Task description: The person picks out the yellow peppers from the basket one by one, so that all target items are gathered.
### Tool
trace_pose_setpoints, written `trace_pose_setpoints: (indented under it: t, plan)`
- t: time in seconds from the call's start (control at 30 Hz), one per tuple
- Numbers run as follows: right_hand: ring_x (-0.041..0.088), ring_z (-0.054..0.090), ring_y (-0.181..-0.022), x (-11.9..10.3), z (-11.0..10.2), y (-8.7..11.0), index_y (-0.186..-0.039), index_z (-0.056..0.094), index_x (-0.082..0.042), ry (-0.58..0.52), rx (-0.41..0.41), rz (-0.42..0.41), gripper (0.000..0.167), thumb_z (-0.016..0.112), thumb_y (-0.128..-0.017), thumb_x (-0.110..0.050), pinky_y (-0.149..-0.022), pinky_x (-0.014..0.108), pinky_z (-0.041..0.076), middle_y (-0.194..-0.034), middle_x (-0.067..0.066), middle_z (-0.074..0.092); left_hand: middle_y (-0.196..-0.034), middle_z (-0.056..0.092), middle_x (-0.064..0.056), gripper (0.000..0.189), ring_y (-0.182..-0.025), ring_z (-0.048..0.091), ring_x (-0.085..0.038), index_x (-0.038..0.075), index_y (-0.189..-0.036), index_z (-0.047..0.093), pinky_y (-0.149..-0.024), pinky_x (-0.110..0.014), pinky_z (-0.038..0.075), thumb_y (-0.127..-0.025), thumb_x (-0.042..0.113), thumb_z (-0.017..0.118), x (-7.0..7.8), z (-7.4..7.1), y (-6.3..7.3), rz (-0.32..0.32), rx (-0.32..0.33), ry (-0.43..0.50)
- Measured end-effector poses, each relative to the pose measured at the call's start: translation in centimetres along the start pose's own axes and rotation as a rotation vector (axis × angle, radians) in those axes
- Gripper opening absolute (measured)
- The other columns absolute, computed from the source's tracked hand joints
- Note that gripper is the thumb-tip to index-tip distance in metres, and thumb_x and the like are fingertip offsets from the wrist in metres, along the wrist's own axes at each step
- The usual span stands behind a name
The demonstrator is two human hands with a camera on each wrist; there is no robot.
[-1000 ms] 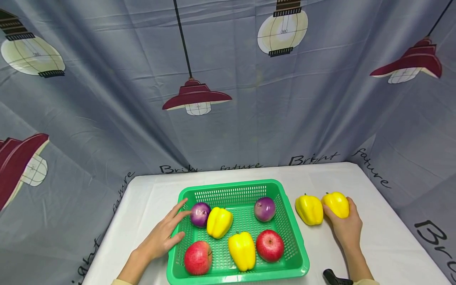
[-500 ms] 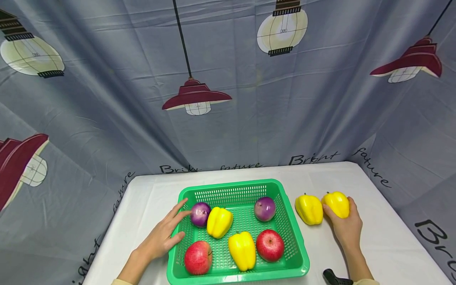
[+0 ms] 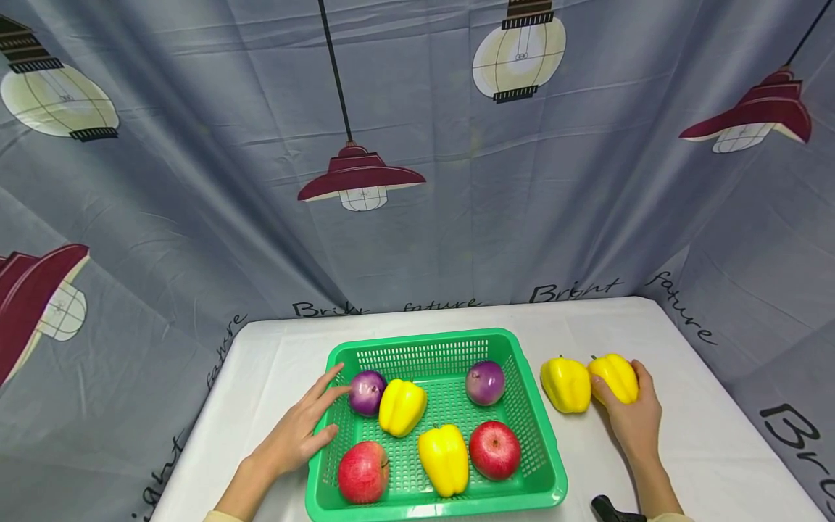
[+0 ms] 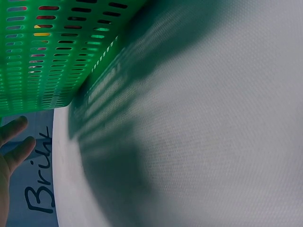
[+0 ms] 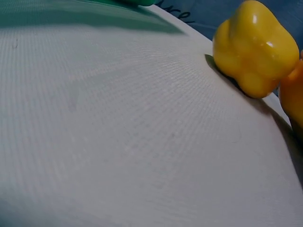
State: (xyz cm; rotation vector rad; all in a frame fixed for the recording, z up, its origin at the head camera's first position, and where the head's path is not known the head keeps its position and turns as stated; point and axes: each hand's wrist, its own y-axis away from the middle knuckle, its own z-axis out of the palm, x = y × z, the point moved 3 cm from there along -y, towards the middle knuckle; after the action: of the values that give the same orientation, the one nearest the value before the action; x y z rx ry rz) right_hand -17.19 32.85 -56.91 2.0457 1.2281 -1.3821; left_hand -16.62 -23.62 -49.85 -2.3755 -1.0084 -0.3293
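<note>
On the right of the white table, my right hand (image 3: pixel 634 417) grips a yellow bell pepper (image 3: pixel 616 378), thumb on its left side and fingers on its right. Another yellow bell pepper (image 3: pixel 565 384) sits directly left of it and also shows large in the right wrist view (image 5: pixel 253 49). My left hand (image 3: pixel 296 431) rests by the left rim of a green plastic basket (image 3: pixel 433 510), fingers spread and fairly straight; two fingertips (image 4: pixel 21 152) show below the basket wall in the left wrist view. Part of the gripped pepper is hidden behind the hand.
The basket holds two yellow bell peppers (image 3: pixel 443 460), two red apples (image 3: pixel 494 450) and two round purple onion-like pieces (image 3: pixel 485 383). A black object (image 3: pixel 613 510) lies by the right wrist. Grey printed cloth (image 3: pixel 417 246) hangs behind the table (image 3: pixel 280 362).
My right hand and the pepper in it have shifted very slightly left, the pepper tilting a little. The left hand and the basket stay as they were.
</note>
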Motion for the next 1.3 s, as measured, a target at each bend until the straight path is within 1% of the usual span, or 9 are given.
trace_pose_setpoints:
  t: [0.1, 0.23, 0.47, 0.57, 0.67, 0.8, 1.03, 1.17, 1.3]
  plan:
    - [0.043, 0.038, -0.136, 0.04, -0.06, 0.05, -0.160, 0.025, -0.008, 0.011, 0.015, -0.002, 0.086, 0.072, -0.093, -0.033, -0.116, 0.056, 0.025, -0.157, 0.023, 0.036, -0.163, 0.026, -0.017, 0.059, -0.143, 0.037, -0.034, 0.012, -0.144, 0.053, -0.093, -0.067, 0.047, -0.086, 0.018, 0.060, 0.04, -0.02, -0.01, -0.002, -0.003, 0.000]
    - [0.044, 0.038, -0.136, -0.09, -0.08, 0.15, -0.160, 0.024, -0.007, 0.004, 0.024, -0.011, 0.089, 0.074, -0.092, -0.033, -0.116, 0.056, 0.026, -0.157, 0.023, 0.035, -0.163, 0.026, -0.017, 0.059, -0.143, 0.037, -0.035, 0.012, -0.144, 0.053, -0.093, -0.066, 0.047, -0.086, 0.018, 0.061, 0.05, -0.03, -0.05, -0.003, -0.006, 0.000]
    - [0.035, 0.032, -0.145, -0.18, 0.01, 0.14, -0.160, 0.025, -0.010, -0.029, 0.012, -0.015, 0.086, 0.074, -0.093, -0.029, -0.121, 0.041, 0.019, -0.160, 0.016, 0.034, -0.163, 0.025, -0.016, 0.059, -0.143, 0.037, -0.034, 0.012, -0.144, 0.053, -0.093, -0.066, 0.047, -0.086, 0.019, 0.060, -0.08, 0.06, 0.03, 0.000, -0.001, 0.003]
    - [0.032, 0.031, -0.146, -0.09, 0.02, 0.11, -0.160, 0.024, -0.012, -0.031, 0.007, -0.003, 0.085, 0.073, -0.093, -0.029, -0.121, 0.038, 0.019, -0.161, 0.013, 0.032, -0.164, 0.025, -0.016, 0.058, -0.143, 0.037, -0.035, 0.012, -0.144, 0.053, -0.093, -0.067, 0.047, -0.087, 0.020, 0.060, -0.11, 0.11, 0.05, 0.000, 0.001, 0.002]
    - [0.031, 0.031, -0.146, -0.03, 0.00, 0.08, -0.161, 0.023, -0.014, -0.030, 0.001, 0.005, 0.086, 0.073, -0.093, -0.029, -0.121, 0.038, 0.019, -0.162, 0.012, 0.031, -0.164, 0.025, -0.016, 0.058, -0.143, 0.038, -0.035, 0.012, -0.144, 0.053, -0.093, -0.067, 0.047, -0.087, 0.020, 0.059, -0.08, 0.10, 0.05, -0.005, 0.002, 0.002]
    - [0.033, 0.030, -0.147, -0.09, -0.04, 0.10, -0.161, 0.022, -0.013, -0.038, -0.007, 0.000, 0.088, 0.074, -0.092, -0.029, -0.121, 0.040, 0.018, -0.162, 0.015, 0.030, -0.164, 0.025, -0.016, 0.058, -0.142, 0.039, -0.035, 0.012, -0.144, 0.053, -0.092, -0.067, 0.047, -0.087, 0.021, 0.059, -0.02, 0.06, 0.04, -0.008, 0.003, 0.000]
    - [0.032, 0.027, -0.148, -0.19, -0.05, 0.15, -0.162, 0.019, -0.016, -0.040, -0.026, 0.001, 0.088, 0.072, -0.094, -0.030, -0.121, 0.042, 0.017, -0.163, 0.015, 0.027, -0.164, 0.025, -0.015, 0.058, -0.142, 0.038, -0.035, 0.012, -0.144, 0.053, -0.092, -0.067, 0.047, -0.087, 0.020, 0.060, -0.06, 0.04, 0.14, -0.011, 0.000, -0.002]
    - [0.032, 0.025, -0.149, -0.31, -0.09, 0.25, -0.163, 0.017, -0.016, -0.036, -0.037, -0.006, 0.085, 0.068, -0.096, -0.032, -0.122, 0.045, 0.015, -0.164, 0.014, 0.025, -0.164, 0.025, -0.015, 0.058, -0.143, 0.038, -0.035, 0.012, -0.144, 0.053, -0.092, -0.067, 0.047, -0.087, 0.020, 0.059, -0.09, 0.06, 0.12, -0.012, -0.001, 0.001]
    - [0.030, 0.022, -0.151, -0.29, -0.23, 0.26, -0.163, 0.016, -0.016, -0.034, -0.045, -0.022, 0.080, 0.062, -0.099, -0.031, -0.122, 0.041, 0.013, -0.165, 0.014, 0.024, -0.164, 0.025, -0.015, 0.058, -0.143, 0.038, -0.035, 0.012, -0.144, 0.053, -0.093, -0.067, 0.047, -0.087, 0.021, 0.059, -0.13, 0.09, 0.06, -0.009, 0.000, 0.001]
